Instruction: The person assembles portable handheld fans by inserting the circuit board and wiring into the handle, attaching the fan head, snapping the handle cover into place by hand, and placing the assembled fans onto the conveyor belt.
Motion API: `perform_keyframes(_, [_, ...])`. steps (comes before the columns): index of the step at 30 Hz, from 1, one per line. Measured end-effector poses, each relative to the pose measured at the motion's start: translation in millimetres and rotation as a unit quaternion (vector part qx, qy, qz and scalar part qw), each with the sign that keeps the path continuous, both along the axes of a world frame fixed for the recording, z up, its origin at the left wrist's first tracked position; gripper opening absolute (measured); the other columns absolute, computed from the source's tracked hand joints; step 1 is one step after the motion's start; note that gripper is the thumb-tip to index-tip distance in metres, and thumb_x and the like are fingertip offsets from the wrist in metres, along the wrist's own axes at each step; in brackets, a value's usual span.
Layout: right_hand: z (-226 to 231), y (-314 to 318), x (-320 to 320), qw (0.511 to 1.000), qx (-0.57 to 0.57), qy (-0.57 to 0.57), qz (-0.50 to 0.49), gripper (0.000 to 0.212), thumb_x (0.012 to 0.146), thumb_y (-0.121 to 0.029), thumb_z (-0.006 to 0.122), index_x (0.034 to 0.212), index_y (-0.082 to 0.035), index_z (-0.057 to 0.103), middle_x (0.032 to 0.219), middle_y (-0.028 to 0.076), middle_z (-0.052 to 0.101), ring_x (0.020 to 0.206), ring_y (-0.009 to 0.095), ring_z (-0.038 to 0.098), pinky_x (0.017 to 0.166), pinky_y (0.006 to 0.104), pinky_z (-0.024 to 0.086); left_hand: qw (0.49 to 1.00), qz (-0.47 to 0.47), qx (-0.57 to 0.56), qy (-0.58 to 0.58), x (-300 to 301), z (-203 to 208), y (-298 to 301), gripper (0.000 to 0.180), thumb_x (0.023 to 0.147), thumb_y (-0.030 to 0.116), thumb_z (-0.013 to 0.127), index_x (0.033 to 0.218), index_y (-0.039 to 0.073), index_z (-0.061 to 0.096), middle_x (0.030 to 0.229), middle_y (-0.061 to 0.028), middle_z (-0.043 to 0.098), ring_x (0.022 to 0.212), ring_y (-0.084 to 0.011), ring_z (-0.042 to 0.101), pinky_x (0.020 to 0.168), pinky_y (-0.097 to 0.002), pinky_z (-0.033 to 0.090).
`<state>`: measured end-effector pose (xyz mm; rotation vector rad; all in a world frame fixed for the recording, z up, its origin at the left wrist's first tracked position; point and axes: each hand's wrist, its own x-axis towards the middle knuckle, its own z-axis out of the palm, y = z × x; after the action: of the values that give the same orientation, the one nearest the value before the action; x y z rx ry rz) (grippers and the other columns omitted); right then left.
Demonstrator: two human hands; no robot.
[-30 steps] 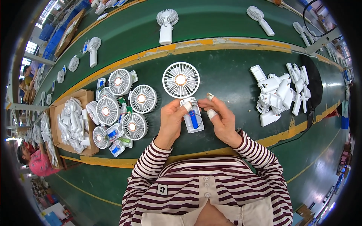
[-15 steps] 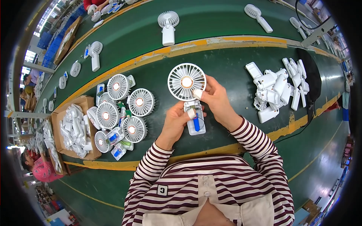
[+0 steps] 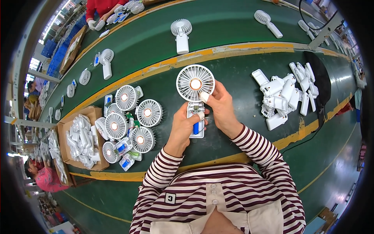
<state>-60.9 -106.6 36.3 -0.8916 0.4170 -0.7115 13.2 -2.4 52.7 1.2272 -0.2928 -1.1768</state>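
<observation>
A white handheld fan (image 3: 195, 78) with a copper-ringed hub is held upright between my hands over the green bench. Its handle is uncovered, showing a blue battery (image 3: 196, 129) and small parts near the neck. My left hand (image 3: 183, 126) grips the handle, its thumb pressed across the opening. At the lower right of the fan's round head, my right hand (image 3: 221, 107) pinches the rim with its thumb in front. Both thumbs wear white finger covers. Left of my hands lie several fan heads (image 3: 149, 113) with opened handles, blue batteries and green boards.
A cardboard box (image 3: 102, 159) of white plastic parts stands at the left. White handle shells (image 3: 286, 91) are heaped at the right beside a black cloth item (image 3: 322, 78). Beyond the yellow edge, a green conveyor belt (image 3: 144, 41) carries fans (image 3: 181, 33). A co-worker in red (image 3: 102, 7) handles parts far left.
My left thumb has shifted over the handle's opening, and the handle has turned slightly. The whole view has shifted a little, bringing more of the co-worker in red into sight.
</observation>
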Motion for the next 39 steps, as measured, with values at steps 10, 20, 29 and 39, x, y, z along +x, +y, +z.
perform_keyframes(10, [2.2,-10.6,5.5,0.998,0.041,0.023,-0.030,0.028,0.090,-0.013,0.046,0.115,0.000,0.041,0.105,0.012,0.056,0.090,0.023,0.060,0.073,0.0366,0.054,0.998,0.022,-0.054,0.032,-0.5,-8.0,5.0,0.037,0.076,0.000,0.051,0.112,0.004,0.045,0.088,-0.0134,0.059,0.064,-0.0178,0.060,0.054,-0.0286,0.052])
perform_keyframes(20, [0.9,-18.7,10.2,0.971,0.232,-0.018,0.050,0.029,0.088,-0.015,0.043,0.113,0.001,0.043,0.105,0.014,0.054,0.094,0.026,0.056,0.078,0.0406,0.049,0.991,0.072,-0.107,-0.021,7.7,-13.1,9.7,0.030,0.076,-0.001,0.053,0.104,-0.001,0.046,0.091,-0.0132,0.059,0.082,-0.0211,0.062,0.074,-0.0297,0.050])
perform_keyframes(29, [10.8,-13.4,12.1,0.964,0.251,-0.054,0.074,0.040,0.091,-0.025,0.038,0.122,0.000,0.040,0.117,0.016,0.049,0.108,0.032,0.050,0.093,0.0437,0.041,0.968,0.096,-0.123,-0.195,4.3,-1.6,-5.7,0.017,0.074,-0.001,0.059,0.090,-0.001,0.057,0.075,-0.0024,0.058,0.064,-0.0060,0.052,0.055,-0.0196,0.042])
perform_keyframes(39, [13.3,-14.1,16.7,0.965,0.251,-0.065,0.051,0.041,0.092,-0.024,0.035,0.123,0.001,0.040,0.119,0.018,0.049,0.108,0.031,0.050,0.091,0.0440,0.042,0.917,0.137,-0.073,-0.367,3.2,1.0,-16.2,0.015,0.074,0.008,0.061,0.085,-0.002,0.063,0.070,-0.0092,0.061,0.058,-0.0124,0.055,0.054,-0.0236,0.042])
